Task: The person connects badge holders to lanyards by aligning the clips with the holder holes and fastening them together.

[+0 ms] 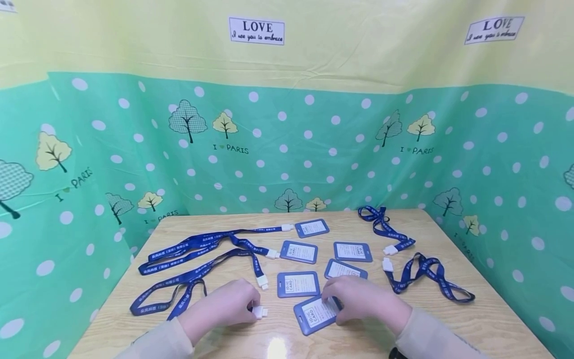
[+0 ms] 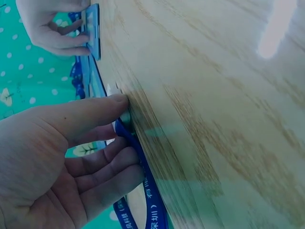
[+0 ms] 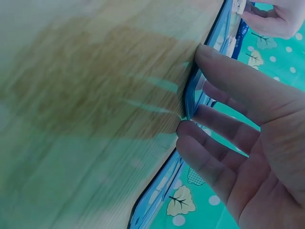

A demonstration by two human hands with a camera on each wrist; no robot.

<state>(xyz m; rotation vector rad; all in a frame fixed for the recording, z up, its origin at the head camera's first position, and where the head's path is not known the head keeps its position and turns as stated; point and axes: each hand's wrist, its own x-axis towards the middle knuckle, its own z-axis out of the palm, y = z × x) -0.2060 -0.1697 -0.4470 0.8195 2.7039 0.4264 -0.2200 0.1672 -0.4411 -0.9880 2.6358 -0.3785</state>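
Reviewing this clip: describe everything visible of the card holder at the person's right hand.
The card holder is a flat rectangle with a blue, plastic-looking frame, a slot at one short end and a pale insert printed "ID/IC CARD". It is askew, slotted end to the left, closer to the person than the other holders. The right hand grips its other end; whether it is raised off the table is unclear.

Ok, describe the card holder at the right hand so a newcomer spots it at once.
On the wooden table, look to the near side, where the right hand is. Its thumb and fingers grip one end of a blue card holder. Unlike the five other holders, it is gripped, and it sits lowest in the head view.
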